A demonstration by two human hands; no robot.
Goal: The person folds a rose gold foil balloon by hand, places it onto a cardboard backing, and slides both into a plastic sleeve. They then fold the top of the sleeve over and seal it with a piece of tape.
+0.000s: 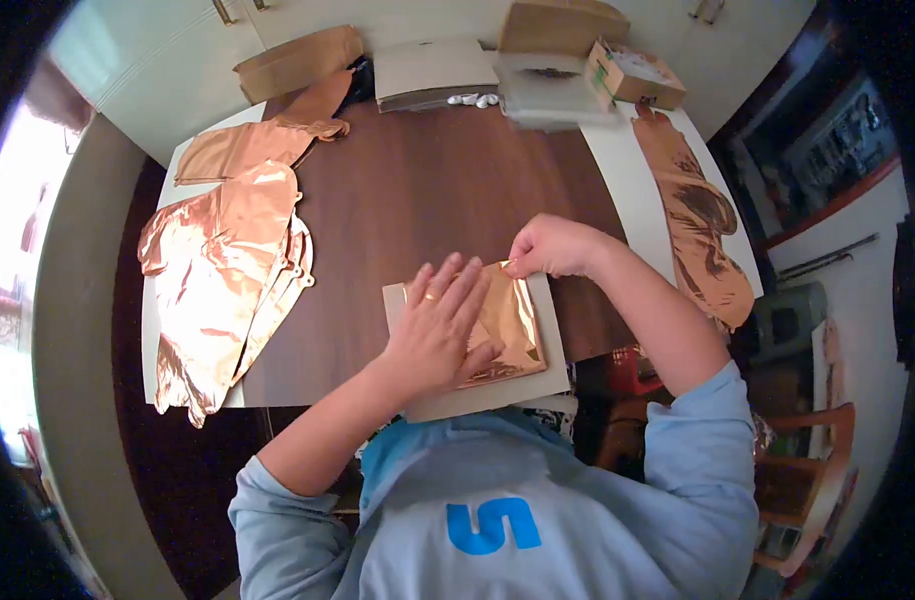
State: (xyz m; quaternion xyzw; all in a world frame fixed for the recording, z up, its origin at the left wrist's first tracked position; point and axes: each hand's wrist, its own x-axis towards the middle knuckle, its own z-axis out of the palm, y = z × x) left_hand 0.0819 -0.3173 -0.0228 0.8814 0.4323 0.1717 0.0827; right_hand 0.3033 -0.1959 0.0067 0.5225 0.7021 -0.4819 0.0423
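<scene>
A folded rose-gold foil balloon point(519, 327) lies on a light cardboard sheet point(555, 368) at the table's near edge. My left hand point(440, 322) rests flat on the foil, fingers stretched out, covering its left part. At the foil's upper right corner, my right hand point(556, 246) is closed in a pinch on its edge. Part of the fold under my left palm is hidden.
Flat rose-gold foil balloons point(218, 270) are piled on the table's left side. Another long foil balloon point(690, 215) lies at right. Along the back stand a cardboard stack point(433, 72), clear plastic bags point(548, 90) and an open box point(638, 75). A wooden chair point(813, 470) stands at right.
</scene>
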